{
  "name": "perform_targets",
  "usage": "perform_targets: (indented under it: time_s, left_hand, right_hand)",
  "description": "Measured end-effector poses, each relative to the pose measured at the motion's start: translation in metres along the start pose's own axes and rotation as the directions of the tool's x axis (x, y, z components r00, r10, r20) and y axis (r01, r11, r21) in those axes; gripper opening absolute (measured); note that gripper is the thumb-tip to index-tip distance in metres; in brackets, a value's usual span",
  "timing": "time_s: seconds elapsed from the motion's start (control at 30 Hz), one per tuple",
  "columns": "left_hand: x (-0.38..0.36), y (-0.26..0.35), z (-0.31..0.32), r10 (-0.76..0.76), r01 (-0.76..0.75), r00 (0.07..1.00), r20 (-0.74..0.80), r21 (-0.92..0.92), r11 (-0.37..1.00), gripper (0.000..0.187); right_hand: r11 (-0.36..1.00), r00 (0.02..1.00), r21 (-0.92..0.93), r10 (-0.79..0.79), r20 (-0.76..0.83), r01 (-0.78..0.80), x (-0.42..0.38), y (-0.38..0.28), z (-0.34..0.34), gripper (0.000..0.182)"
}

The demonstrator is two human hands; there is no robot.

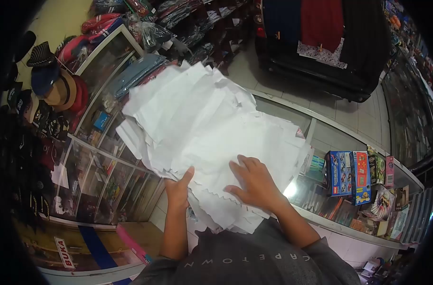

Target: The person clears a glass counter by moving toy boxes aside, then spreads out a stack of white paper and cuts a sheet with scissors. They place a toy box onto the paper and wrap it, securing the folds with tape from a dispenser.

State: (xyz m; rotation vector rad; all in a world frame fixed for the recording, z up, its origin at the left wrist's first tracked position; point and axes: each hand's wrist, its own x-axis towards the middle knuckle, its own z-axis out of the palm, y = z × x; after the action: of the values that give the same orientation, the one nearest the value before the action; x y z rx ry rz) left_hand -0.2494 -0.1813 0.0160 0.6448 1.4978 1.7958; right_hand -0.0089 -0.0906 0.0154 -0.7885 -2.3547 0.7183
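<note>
A thick, uneven stack of white paper sheets spreads out before my chest, over the glass counter. Several sheets jut out at different angles, and some near me have jagged, torn-looking edges. At its near left edge, my left hand grips the stack, thumb on top and fingers out of sight beneath. My right hand lies on the upper sheets, fingers spread, with nothing grasped. Whatever is under the paper is hidden.
Toy boxes and other small packets sit on the glass counter at right. A glass display case stands at left beside hanging hats. Beyond the counter, trousers drape over a dark rack. A "BUKA" sign is at lower left.
</note>
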Motion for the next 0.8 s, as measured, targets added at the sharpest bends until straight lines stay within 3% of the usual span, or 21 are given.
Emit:
perform_targets:
  time_s: [0.03,0.1,0.23,0.3,0.33,0.37,0.4,0.43,0.5,0.53,0.57,0.63,0.67,0.7,0.77,0.8]
  left_hand:
    - [-0.005,0.006,0.005,0.002,-0.002,1.000,-0.003,0.001,1.000,0.070]
    - [-0.016,0.021,0.020,0.097,-0.096,0.995,-0.011,0.073,0.993,0.067]
    - [-0.043,0.053,0.055,0.250,-0.250,0.968,0.029,0.232,0.940,0.066]
    - [-0.051,0.054,0.064,0.426,-0.448,0.894,0.141,0.339,0.828,0.065]
    - [-0.053,0.050,0.063,0.433,-0.490,0.871,0.232,0.350,0.799,0.063]
    - [-0.060,0.042,0.066,0.438,-0.492,0.870,0.228,0.346,0.799,0.063]
    - [-0.070,0.033,0.075,0.496,-0.543,0.838,0.227,0.422,0.725,0.058]
    - [-0.076,0.029,0.081,0.549,-0.584,0.803,0.232,0.496,0.643,0.054]
    - [-0.082,0.049,0.084,0.242,-0.537,0.780,0.577,0.420,0.731,0.048]
    - [-0.082,0.068,0.091,0.462,-0.925,0.378,0.802,0.347,0.154,0.044]
    - [-0.085,0.069,0.098,0.468,-0.926,0.376,0.799,0.345,0.155,0.044]
    - [-0.094,0.066,0.118,0.339,-0.745,0.644,0.686,0.460,0.484,0.051]
    - [-0.103,0.077,0.125,0.244,-0.686,0.699,0.672,0.534,0.494,0.063]
    - [-0.103,0.071,0.126,0.246,-0.688,0.697,0.674,0.530,0.495,0.063]
    - [-0.100,0.056,0.126,0.329,-0.849,0.505,0.798,0.390,0.357,0.075]
    - [-0.103,0.061,0.129,0.246,-0.796,0.531,0.811,0.378,0.474,0.084]
  right_hand:
    - [1.000,1.000,0.002,-0.003,0.001,0.003,0.002,-0.008,-0.007,0.071]
    - [0.980,0.999,0.200,-0.014,-0.041,0.022,0.006,-0.026,-0.019,0.079]
    - [0.942,0.994,0.325,-0.052,-0.095,0.081,0.007,-0.060,-0.034,0.097]
    - [0.931,0.996,0.364,0.005,-0.086,0.026,0.006,-0.071,-0.051,0.097]
    - [0.921,0.999,0.388,-0.051,-0.004,0.049,0.006,-0.075,-0.065,0.094]
    - [0.909,0.991,0.412,-0.110,0.080,0.068,0.006,-0.077,-0.072,0.092]
    - [0.886,0.989,0.440,-0.129,-0.075,0.149,0.001,-0.077,-0.068,0.084]
    - [0.888,0.988,0.435,-0.134,-0.071,0.152,-0.006,-0.080,-0.071,0.084]
    - [0.890,0.995,0.454,-0.003,0.098,-0.042,-0.017,-0.089,-0.083,0.078]
    - [0.953,0.993,0.291,0.051,0.103,-0.079,-0.025,-0.090,-0.080,0.079]
    - [0.956,0.993,0.284,0.049,0.103,-0.077,-0.029,-0.089,-0.076,0.079]
    - [0.956,0.995,0.294,0.042,-0.092,-0.013,-0.031,-0.090,-0.073,0.085]
    - [0.734,0.872,0.476,0.363,0.327,-0.484,-0.031,-0.099,-0.088,0.090]
    - [0.735,0.873,0.474,0.365,0.324,-0.484,-0.034,-0.096,-0.086,0.090]
    - [0.827,0.952,0.505,0.303,-0.031,-0.247,-0.044,-0.088,-0.077,0.091]
    - [0.805,0.952,0.565,0.288,-0.107,-0.180,-0.041,-0.091,-0.083,0.090]
